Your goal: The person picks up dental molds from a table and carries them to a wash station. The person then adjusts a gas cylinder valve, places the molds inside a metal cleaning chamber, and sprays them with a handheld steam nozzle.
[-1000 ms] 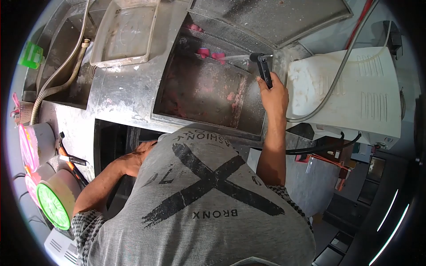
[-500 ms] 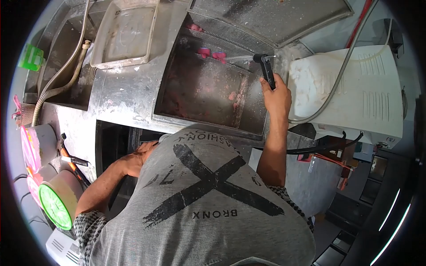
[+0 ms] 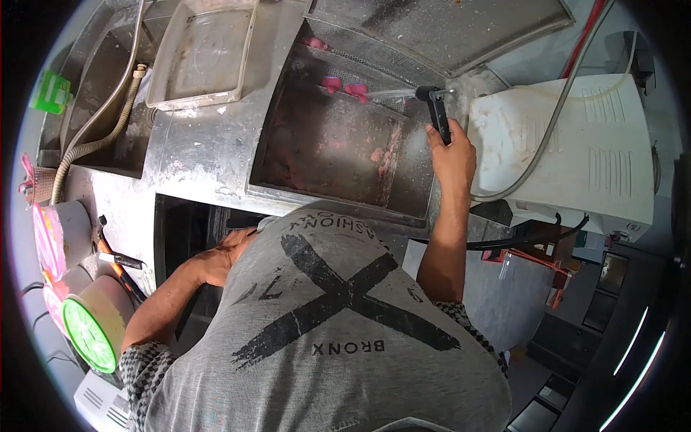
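My right hand (image 3: 455,155) is closed around the black handle of a spray gun (image 3: 436,111) over the right side of a metal basin (image 3: 345,205). A thin jet leaves the gun's head toward the left and meets a pink piece (image 3: 356,91) with purple on it. A similar pink piece (image 3: 330,84) sits just left of it, by the perforated metal back wall. My left hand (image 3: 234,248) rests low by the counter's front edge, against my grey shirt. Its visible fingers look stretched out, with their tips partly hidden, and nothing shows in them.
A raised metal lid (image 3: 446,29) stands behind the basin. To the right is a white machine (image 3: 568,144) with a grey hose (image 3: 551,129) across it. An empty-looking plastic tray (image 3: 209,57) lies on the left counter, beside a sink with a ribbed hose (image 3: 108,140). Lidded tubs (image 3: 90,335) stand lower left.
My right hand and the spray gun have shifted slightly to the right. The jet still meets the same pink piece. My left hand has hardly moved.
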`<act>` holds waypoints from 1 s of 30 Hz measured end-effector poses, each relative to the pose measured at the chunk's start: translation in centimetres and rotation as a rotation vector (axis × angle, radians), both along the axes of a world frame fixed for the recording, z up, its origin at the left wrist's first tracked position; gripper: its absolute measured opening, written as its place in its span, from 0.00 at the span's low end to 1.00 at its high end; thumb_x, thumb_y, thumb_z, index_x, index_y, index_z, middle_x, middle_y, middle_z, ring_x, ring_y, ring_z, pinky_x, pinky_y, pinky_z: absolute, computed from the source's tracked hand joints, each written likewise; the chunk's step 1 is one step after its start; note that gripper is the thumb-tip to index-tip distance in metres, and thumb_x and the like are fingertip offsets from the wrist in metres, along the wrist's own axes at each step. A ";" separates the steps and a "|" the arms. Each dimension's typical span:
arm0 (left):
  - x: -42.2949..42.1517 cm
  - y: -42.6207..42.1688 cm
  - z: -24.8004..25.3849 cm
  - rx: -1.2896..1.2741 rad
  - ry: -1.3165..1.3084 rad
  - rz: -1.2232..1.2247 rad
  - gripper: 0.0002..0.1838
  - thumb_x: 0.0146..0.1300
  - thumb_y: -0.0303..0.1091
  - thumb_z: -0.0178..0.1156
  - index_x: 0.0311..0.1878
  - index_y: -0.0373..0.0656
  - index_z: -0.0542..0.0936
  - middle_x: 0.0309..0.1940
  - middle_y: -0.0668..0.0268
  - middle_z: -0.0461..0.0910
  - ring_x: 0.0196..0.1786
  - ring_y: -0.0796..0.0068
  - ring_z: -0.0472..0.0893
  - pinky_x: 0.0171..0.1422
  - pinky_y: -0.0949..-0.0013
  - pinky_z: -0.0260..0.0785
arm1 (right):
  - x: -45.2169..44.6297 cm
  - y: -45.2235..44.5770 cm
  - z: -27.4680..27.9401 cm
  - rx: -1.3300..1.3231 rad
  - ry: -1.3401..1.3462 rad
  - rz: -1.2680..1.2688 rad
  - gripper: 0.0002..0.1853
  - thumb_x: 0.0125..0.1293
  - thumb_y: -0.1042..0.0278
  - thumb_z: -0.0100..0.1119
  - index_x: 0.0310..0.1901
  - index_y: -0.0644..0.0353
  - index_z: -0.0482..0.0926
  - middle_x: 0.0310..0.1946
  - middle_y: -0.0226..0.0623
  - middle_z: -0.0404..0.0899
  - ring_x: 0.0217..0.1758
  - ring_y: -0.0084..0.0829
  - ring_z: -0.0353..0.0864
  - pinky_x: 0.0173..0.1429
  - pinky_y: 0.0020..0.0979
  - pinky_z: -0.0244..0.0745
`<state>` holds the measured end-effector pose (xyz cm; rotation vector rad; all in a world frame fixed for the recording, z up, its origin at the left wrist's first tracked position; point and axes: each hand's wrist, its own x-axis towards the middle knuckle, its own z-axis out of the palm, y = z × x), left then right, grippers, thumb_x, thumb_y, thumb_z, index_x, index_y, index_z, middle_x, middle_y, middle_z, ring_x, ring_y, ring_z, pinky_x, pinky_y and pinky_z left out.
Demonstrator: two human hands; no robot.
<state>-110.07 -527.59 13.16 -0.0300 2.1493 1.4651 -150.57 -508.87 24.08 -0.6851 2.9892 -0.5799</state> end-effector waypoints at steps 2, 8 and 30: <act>0.1 0.0 -0.2 -0.005 0.015 -0.003 0.68 0.36 0.59 0.75 0.77 0.51 0.43 0.75 0.49 0.44 0.76 0.44 0.48 0.78 0.48 0.42 | -0.1 0.0 0.0 -0.007 -0.015 0.000 0.16 0.62 0.51 0.63 0.44 0.53 0.80 0.28 0.45 0.83 0.36 0.51 0.82 0.41 0.47 0.73; -0.1 0.0 0.1 0.000 0.001 -0.004 0.68 0.36 0.59 0.75 0.77 0.52 0.43 0.75 0.48 0.44 0.75 0.43 0.48 0.78 0.47 0.43 | -0.3 0.0 -0.1 -0.043 0.000 -0.004 0.16 0.62 0.52 0.63 0.43 0.54 0.80 0.28 0.44 0.82 0.35 0.50 0.82 0.40 0.45 0.73; 0.5 0.3 -1.2 -0.001 0.035 0.062 0.68 0.31 0.58 0.75 0.77 0.60 0.47 0.74 0.54 0.50 0.74 0.45 0.51 0.76 0.46 0.46 | -0.8 -0.2 0.0 -0.087 -0.005 0.016 0.15 0.62 0.51 0.63 0.40 0.54 0.79 0.26 0.42 0.81 0.32 0.49 0.81 0.38 0.44 0.72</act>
